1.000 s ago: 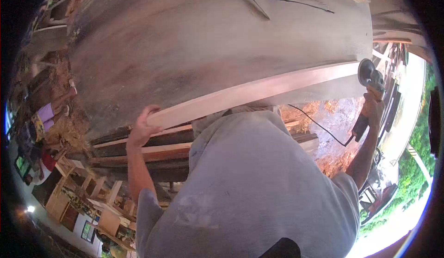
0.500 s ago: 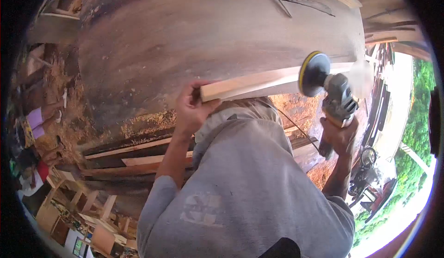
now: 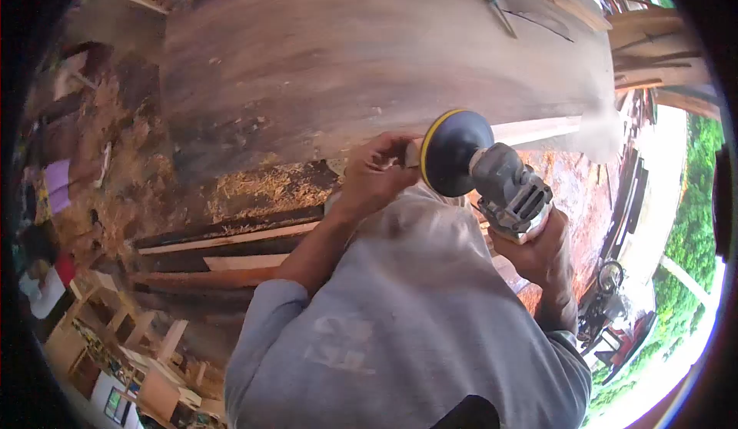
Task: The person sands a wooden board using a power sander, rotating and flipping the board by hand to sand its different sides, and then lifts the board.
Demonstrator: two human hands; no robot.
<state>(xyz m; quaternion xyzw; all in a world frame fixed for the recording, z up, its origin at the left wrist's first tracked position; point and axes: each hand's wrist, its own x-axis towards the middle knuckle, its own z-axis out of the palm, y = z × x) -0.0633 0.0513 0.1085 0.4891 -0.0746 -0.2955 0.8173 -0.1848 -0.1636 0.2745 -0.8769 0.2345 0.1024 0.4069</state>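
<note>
A: Left hand (image 3: 380, 174)?
B: Half curled, fingers and thumb about the left end of the wooden strip (image 3: 536, 130), which lies along the near edge of the table (image 3: 346, 68).
A: Right hand (image 3: 540, 254)?
B: Closed round the body of the disc sander (image 3: 513, 192); disc over the strip, near the left hand (contact hidden from this angle).
A: Far side?
B: Teal-handled tool (image 3: 489, 0), lying on the table, right of centre.
</note>
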